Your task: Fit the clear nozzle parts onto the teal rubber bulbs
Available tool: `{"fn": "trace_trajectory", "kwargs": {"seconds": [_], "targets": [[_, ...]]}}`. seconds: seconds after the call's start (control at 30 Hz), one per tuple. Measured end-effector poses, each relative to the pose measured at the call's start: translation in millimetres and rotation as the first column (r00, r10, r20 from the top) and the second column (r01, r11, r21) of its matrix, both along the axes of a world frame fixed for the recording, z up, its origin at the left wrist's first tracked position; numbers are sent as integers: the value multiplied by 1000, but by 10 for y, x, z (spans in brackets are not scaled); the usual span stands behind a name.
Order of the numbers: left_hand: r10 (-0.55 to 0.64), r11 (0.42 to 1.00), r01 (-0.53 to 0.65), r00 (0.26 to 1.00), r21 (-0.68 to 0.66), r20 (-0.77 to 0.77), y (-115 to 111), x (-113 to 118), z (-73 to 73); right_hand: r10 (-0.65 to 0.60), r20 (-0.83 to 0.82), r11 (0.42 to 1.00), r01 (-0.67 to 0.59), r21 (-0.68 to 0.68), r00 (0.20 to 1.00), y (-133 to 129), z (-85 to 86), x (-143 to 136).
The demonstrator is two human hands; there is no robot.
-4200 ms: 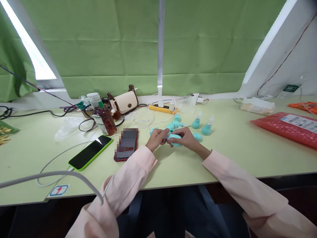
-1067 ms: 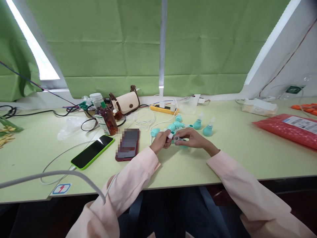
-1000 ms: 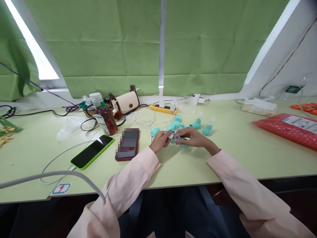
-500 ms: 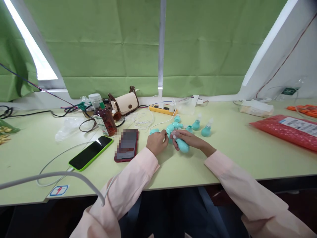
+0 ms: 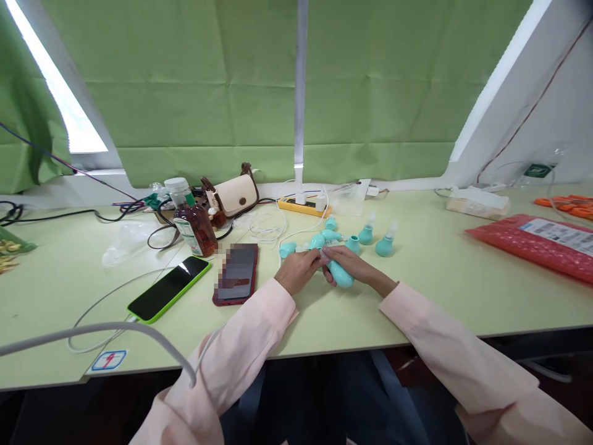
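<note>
My right hand [image 5: 348,264] is wrapped round a glossy turquoise bulb [image 5: 341,274], whose rounded end sticks out below the fingers. My left hand [image 5: 299,269] meets it at the bulb's upper end, fingers pressed together; what they pinch is too small to make out. Just beyond the hands lie more turquoise pieces [image 5: 317,240]. A turquoise cup-like piece [image 5: 288,249] rests by my left hand. To the right stand an open turquoise bulb [image 5: 353,243] and two turquoise bulbs with clear tips, one farther back [image 5: 365,234] and one farther right [image 5: 384,245].
Left of my hands lie a dark red phone [image 5: 236,275] and a green-edged phone [image 5: 169,289]. Behind them stand a bottle [image 5: 196,230] and a cream bag [image 5: 236,193]. A yellow power strip [image 5: 303,208] is at the back, a red package [image 5: 537,247] at the right.
My left hand has moved slightly right, its fingers now against my right hand at the bulb's upper end. The cup-like piece beside it shows more fully.
</note>
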State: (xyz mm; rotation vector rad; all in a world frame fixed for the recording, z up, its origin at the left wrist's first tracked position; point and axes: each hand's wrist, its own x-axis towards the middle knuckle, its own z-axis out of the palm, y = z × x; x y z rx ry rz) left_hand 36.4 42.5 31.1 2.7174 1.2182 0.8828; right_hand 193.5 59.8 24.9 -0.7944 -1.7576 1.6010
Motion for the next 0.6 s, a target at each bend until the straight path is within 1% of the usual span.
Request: {"fn": "trace_trajectory", "kwargs": {"seconds": [0.17, 0.3, 0.43, 0.6], "targets": [[-31, 999, 31, 999, 38, 7, -6, -3, -2, -20, -14, 1000, 20, -6, 1000, 10, -4, -5], [-35, 995, 32, 999, 99, 24, 11, -7, -31, -47, -26, 999, 47, 1, 999, -4, 0, -19], [-21, 983, 9, 997, 184, 68, 17, -15, -56, -98, -48, 995, 99, 19, 994, -22, 7, -38], [-13, 955, -40, 985, 295, 174, 32, -2, -126, -175, -92, 982, 181, 62, 980, -12, 1, -58]]}}
